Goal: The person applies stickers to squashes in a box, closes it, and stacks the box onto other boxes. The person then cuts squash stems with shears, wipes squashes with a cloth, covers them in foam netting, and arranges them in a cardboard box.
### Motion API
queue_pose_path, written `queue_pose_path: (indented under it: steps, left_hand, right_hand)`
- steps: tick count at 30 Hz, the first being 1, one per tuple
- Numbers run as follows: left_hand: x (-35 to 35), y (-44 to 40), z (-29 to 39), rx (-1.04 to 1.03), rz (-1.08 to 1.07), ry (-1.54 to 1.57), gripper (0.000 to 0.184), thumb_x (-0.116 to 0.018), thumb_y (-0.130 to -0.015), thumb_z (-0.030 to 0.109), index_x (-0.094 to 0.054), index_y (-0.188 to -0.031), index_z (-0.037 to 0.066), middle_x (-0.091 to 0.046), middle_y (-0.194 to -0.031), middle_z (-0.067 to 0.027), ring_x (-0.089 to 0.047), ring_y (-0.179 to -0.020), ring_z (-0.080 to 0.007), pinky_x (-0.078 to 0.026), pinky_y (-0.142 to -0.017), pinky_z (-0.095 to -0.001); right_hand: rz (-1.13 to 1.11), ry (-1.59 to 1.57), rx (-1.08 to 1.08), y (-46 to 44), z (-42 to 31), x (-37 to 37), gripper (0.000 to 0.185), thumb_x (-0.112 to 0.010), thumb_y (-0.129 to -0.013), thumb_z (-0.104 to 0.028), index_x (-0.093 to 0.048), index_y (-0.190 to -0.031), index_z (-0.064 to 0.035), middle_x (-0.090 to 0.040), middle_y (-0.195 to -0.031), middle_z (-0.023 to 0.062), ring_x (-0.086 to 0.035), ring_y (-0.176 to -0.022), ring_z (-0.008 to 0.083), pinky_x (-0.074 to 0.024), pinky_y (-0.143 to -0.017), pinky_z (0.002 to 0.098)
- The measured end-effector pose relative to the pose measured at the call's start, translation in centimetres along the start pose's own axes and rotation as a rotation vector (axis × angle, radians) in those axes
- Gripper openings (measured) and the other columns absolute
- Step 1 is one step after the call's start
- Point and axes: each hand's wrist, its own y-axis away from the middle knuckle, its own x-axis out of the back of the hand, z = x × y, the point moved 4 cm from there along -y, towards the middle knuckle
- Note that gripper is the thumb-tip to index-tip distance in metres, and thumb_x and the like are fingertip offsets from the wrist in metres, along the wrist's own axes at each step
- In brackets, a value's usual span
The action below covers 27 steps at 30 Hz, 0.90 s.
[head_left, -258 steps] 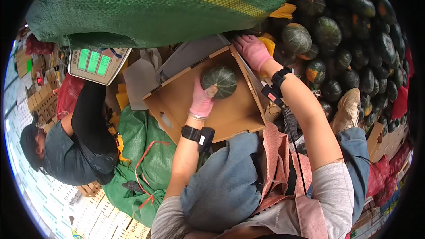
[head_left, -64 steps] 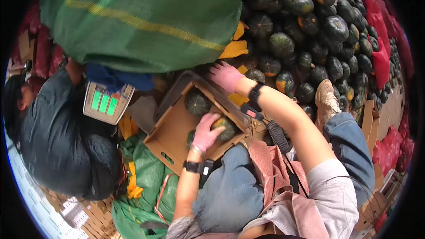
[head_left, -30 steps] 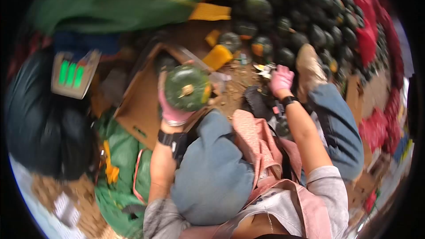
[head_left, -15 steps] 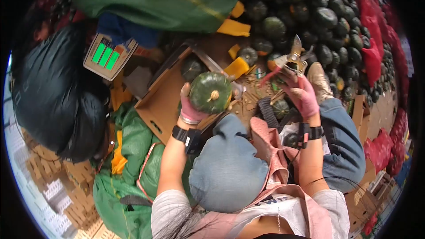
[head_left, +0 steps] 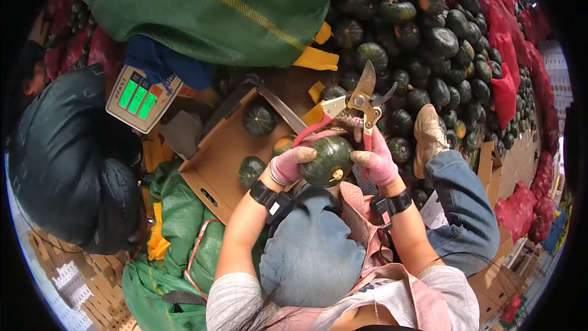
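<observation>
Above my lap, a round dark green pumpkin (head_left: 329,158) with a short pale stem stub is held up in front of me. My left hand (head_left: 289,165), in a pink glove, is closed around its left side. The pruning shears (head_left: 360,105), with red handles and blades apart pointing up and away, are in my right hand (head_left: 380,162). Pink-gloved too, that hand also presses its thumb against the pumpkin's right side. An open cardboard box (head_left: 214,153) sits left of the hands with several pumpkins inside, among them a dark one (head_left: 260,118).
A large heap of dark pumpkins (head_left: 441,43) fills the back right beside red netting (head_left: 505,73). A scale (head_left: 144,99) with a green lit display stands back left. A full green sack (head_left: 214,12) lies behind the box; a person in dark clothing (head_left: 73,159) is at the left.
The shears and right hand have come left and down to the pumpkin. My left hand has carried the pumpkin right and lower, turning it. The view has shifted, showing more of the box.
</observation>
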Motion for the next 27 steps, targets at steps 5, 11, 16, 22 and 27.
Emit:
queue_pose_path:
  steps: [5, 11, 16, 22, 27]
  left_hand:
    - [2.3, 1.5, 1.1, -0.159, -0.060, -0.013, 0.107, -0.073, -0.062, 0.057, -0.032, -0.134, -0.011, -0.045, -0.131, -0.0259, -0.052, -0.117, -0.0317, -0.042, -0.099, -0.0402]
    - [3.6, 1.3, 3.0, -0.132, 0.022, -0.089, 0.106, -0.075, -0.061, 0.052, -0.032, -0.135, -0.010, -0.048, -0.129, -0.0220, -0.056, -0.112, -0.0306, -0.044, -0.097, -0.0395]
    - [2.6, 0.4, 0.6, -0.117, -0.031, 0.120, 0.103, -0.076, -0.062, 0.040, -0.028, -0.140, -0.006, -0.039, -0.140, -0.0204, -0.046, -0.124, -0.0280, -0.037, -0.104, -0.0382]
    - [2.8, -0.3, -0.1, -0.064, 0.016, 0.145, 0.095, -0.073, -0.064, 0.045, -0.036, -0.134, -0.007, -0.050, -0.129, -0.0195, -0.054, -0.114, -0.0273, -0.041, -0.101, -0.0371]
    - [6.4, -0.1, -1.2, -0.343, 0.217, 0.263, 0.091, -0.050, -0.075, 0.069, -0.040, -0.135, 0.001, -0.045, -0.134, -0.0201, -0.050, -0.119, -0.0323, -0.041, -0.099, -0.0473]
  right_hand:
    - [0.208, 0.025, 0.145, -1.4, -3.2, 1.0, 0.067, -0.054, -0.073, -0.002, -0.035, -0.137, -0.0035, -0.044, -0.135, 0.0119, -0.041, -0.127, 0.0254, -0.0319, -0.107, 0.0377]
    - [0.096, 0.002, -0.084, -1.9, -2.7, -0.4, 0.064, -0.059, -0.072, -0.004, -0.040, -0.132, -0.0033, -0.046, -0.131, 0.0092, -0.044, -0.118, 0.0210, -0.0331, -0.101, 0.0323]
    - [-0.120, 0.422, 0.155, -1.9, -2.9, -1.3, 0.073, -0.078, -0.064, -0.027, -0.039, -0.122, -0.0051, -0.046, -0.119, 0.0100, -0.041, -0.115, 0.0223, -0.0315, -0.101, 0.0389]
    - [-0.179, 0.629, -0.070, -3.0, 0.3, -0.3, 0.090, -0.078, -0.061, -0.028, -0.033, -0.133, 0.0019, -0.047, -0.124, 0.0106, -0.045, -0.117, 0.0241, -0.0346, -0.102, 0.0355]
    - [0.184, 0.415, -0.087, -1.4, 1.0, 2.7, 0.069, -0.076, -0.057, -0.019, -0.045, -0.118, -0.0069, -0.048, -0.099, 0.0006, -0.048, -0.091, 0.0152, -0.0422, -0.083, 0.0287]
